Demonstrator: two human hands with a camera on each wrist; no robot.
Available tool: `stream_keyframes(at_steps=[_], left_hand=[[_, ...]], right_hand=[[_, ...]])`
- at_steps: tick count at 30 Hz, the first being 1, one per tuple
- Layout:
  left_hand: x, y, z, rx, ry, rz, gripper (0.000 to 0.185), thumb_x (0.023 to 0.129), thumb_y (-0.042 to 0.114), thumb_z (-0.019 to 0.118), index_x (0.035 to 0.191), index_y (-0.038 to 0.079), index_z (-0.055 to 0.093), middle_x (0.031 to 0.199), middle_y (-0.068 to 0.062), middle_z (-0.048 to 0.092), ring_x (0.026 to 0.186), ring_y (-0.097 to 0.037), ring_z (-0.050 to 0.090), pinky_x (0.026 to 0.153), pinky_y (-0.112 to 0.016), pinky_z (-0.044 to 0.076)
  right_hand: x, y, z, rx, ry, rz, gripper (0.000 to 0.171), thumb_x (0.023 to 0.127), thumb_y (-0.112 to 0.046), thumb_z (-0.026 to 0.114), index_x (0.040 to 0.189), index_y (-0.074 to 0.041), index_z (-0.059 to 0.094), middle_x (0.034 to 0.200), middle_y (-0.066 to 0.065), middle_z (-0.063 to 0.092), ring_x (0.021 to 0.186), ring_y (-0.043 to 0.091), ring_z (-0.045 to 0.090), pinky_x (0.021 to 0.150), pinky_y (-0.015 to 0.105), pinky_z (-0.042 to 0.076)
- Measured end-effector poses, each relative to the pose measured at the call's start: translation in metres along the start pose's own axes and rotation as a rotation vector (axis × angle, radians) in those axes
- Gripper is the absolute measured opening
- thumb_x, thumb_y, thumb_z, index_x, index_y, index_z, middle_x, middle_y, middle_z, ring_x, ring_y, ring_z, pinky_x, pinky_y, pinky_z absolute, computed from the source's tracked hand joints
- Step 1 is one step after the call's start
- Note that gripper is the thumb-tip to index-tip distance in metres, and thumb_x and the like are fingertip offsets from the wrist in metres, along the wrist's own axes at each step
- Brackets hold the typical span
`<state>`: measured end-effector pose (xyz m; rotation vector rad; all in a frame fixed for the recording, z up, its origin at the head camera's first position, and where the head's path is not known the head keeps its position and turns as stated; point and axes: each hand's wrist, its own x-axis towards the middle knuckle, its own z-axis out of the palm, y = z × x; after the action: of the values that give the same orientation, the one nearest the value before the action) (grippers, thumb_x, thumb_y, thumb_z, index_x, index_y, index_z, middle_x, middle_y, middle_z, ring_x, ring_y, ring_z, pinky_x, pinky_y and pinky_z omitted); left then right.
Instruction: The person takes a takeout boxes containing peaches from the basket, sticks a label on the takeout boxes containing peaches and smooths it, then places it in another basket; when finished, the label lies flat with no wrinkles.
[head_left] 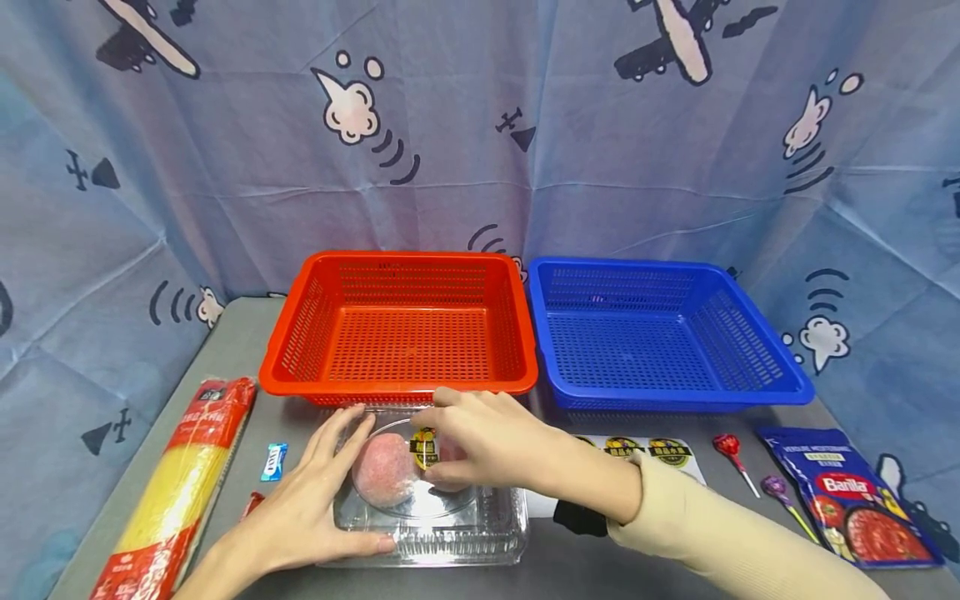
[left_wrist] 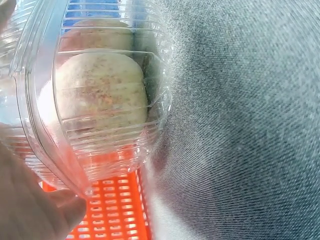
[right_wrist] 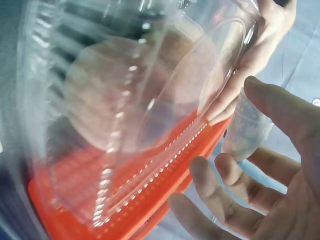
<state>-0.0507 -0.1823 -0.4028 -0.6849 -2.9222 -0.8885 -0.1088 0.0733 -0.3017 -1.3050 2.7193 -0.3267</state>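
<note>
both hands rest with relaxed fingers on the clear clamshell box (head_left: 427, 517): left hand (head_left: 311, 508) beside, right hand (head_left: 487, 442) above.

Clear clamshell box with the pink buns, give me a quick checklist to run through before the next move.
1. Left hand on the clear clamshell box: ok, fingers lie along its left side and front edge.
2. Right hand on the lid: ok, it rests on top.
3. Lid fully snapped closed: cannot tell.
4. Pink buns inside: ok.
5. Red basket free: ok, nothing in it.
6. Blue basket free: ok, nothing in it.
</note>
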Motion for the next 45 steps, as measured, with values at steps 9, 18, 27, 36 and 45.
stream_keyframes(at_steps=[9,18,27,36,45], left_hand=[[-0.001,-0.001,0.001,-0.002,-0.001,-0.004,0.125,0.068,0.076,0.079,0.165,0.023,0.02,0.171,-0.003,0.016,0.154,-0.036,0.022,0.099,-0.07,0.047],[-0.002,-0.001,0.002,0.004,0.006,0.0,0.126,0.068,0.078,0.078,0.165,0.023,0.019,0.17,-0.004,0.018,0.153,-0.035,0.022,0.098,-0.068,0.048],[-0.001,-0.002,0.002,0.013,0.006,0.001,0.126,0.068,0.079,0.077,0.165,0.024,0.018,0.171,-0.003,0.017,0.154,-0.035,0.022,0.098,-0.068,0.049],[-0.001,-0.001,0.001,0.012,0.007,-0.001,0.126,0.068,0.079,0.077,0.165,0.024,0.019,0.171,-0.002,0.017,0.154,-0.035,0.022,0.097,-0.07,0.049],[-0.001,-0.001,0.001,0.015,-0.002,-0.004,0.125,0.069,0.079,0.076,0.165,0.023,0.018,0.171,-0.004,0.016,0.153,-0.035,0.022,0.098,-0.069,0.048]], right_hand=[[0.018,-0.012,0.008,-0.104,-0.079,-0.011,0.03,0.084,-0.04,0.083,0.107,-0.023,0.075,0.09,-0.008,0.064,0.068,0.004,0.055,0.053,0.018,0.042],[0.026,-0.019,0.014,-0.185,-0.081,-0.03,0.029,0.083,-0.047,0.082,0.104,-0.028,0.077,0.095,-0.01,0.07,0.071,0.003,0.06,0.054,0.016,0.042],[0.029,-0.025,0.015,-0.257,-0.104,-0.006,0.021,0.083,-0.047,0.082,0.096,-0.032,0.076,0.091,-0.01,0.069,0.064,0.001,0.053,0.05,0.017,0.041],[0.03,-0.027,0.014,-0.277,-0.141,0.027,0.034,0.085,-0.051,0.079,0.115,-0.037,0.076,0.11,-0.004,0.07,0.083,0.013,0.065,0.058,0.024,0.052],[0.032,-0.031,0.014,-0.327,-0.217,-0.062,0.019,0.09,-0.052,0.073,0.098,-0.036,0.076,0.12,-0.008,0.065,0.103,0.013,0.059,0.081,0.029,0.057]])
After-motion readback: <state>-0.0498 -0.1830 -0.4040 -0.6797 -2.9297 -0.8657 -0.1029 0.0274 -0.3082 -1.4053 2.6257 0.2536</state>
